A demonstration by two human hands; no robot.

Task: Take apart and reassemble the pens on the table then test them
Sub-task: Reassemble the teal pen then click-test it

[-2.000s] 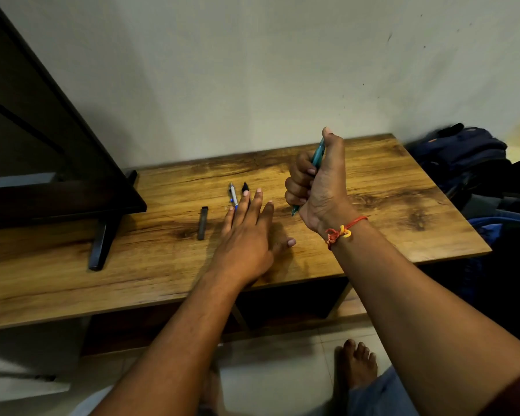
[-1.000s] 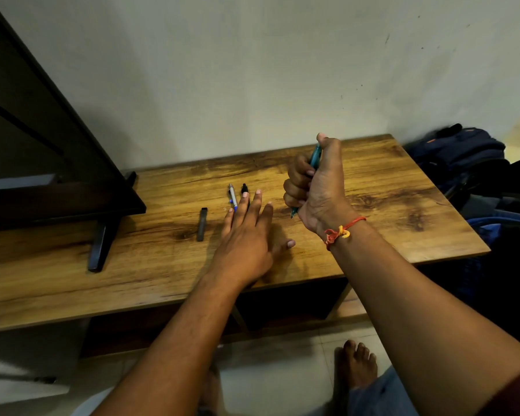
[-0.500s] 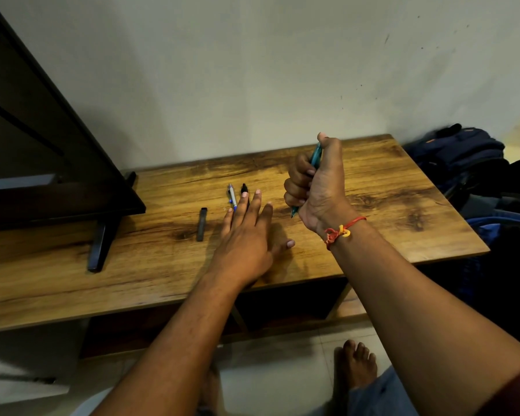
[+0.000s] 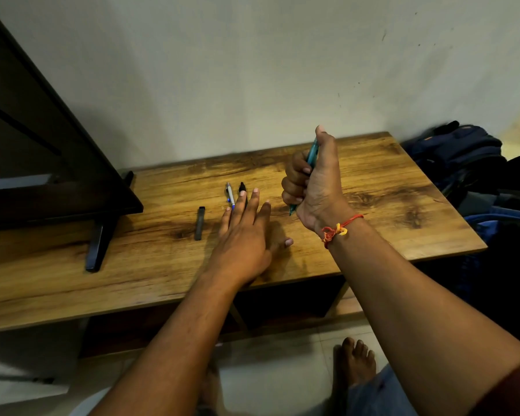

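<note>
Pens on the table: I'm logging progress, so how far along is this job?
Done: nothing provable. In hand: the right hand grips a teal pen upright, thumb on its top end. To do: a white and blue pen and a black pen lie by the fingertips of the flat left hand; a dark loose piece lies apart.

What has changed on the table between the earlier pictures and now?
The right hand, gripping the teal pen upright, shifted slightly left, and its thumb dipped, then rose again. The left hand stayed flat on the table; the white pen, black pen and dark piece did not move.
</note>
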